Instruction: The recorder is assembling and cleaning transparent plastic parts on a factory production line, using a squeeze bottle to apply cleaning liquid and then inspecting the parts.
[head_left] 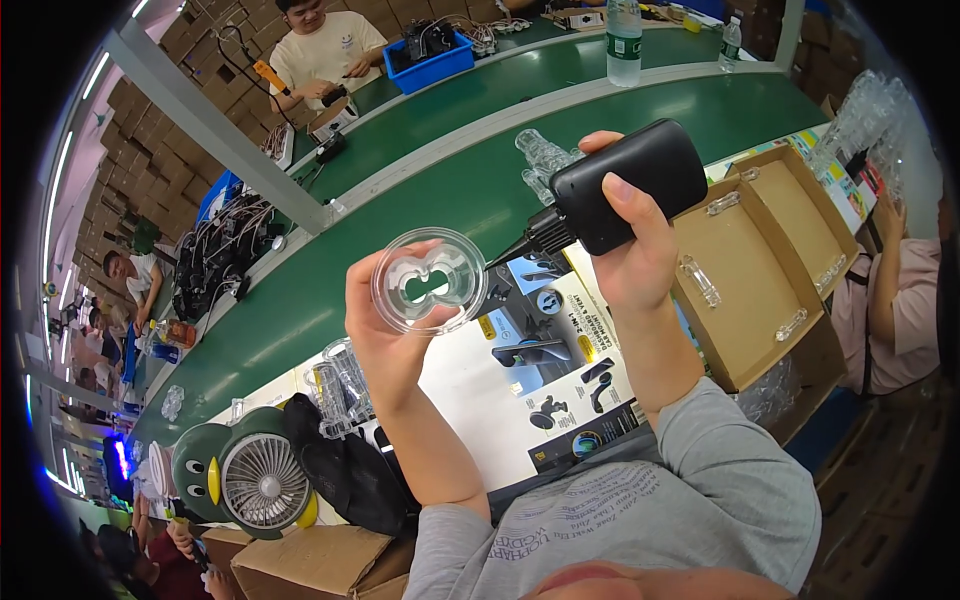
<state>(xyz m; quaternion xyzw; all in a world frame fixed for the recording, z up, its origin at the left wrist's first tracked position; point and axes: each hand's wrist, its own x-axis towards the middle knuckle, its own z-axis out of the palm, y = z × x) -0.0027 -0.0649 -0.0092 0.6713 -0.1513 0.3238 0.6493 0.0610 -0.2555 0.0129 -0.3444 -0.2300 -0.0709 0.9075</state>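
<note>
Currently the left hand (385,335) is raised above the bench, fingers curled around a clear round plastic part (429,281), gripping it by the rim with its open face toward the camera (a figure-eight shaped cutout shows in its middle). Right hand (632,250) is closed around a black handheld device (628,185), thumb on its side; the ribbed tapered nozzle (535,238) points left and down, tip just beside the clear part's right edge — cannot tell if they touch.

Below both hands: a white printed product sheet (545,370) on the bench. Right of it, an open cardboard box (755,270) with a few small clear pieces lying inside. More clear plastic parts (335,385) stacked lower left, next to a penguin-shaped desk fan (250,478) and a black pouch (345,465).

Behind runs a green conveyor belt (420,200). A blue bin (430,62) and a water bottle (623,40) sit at the far side. Another person (320,50) works there.
</note>
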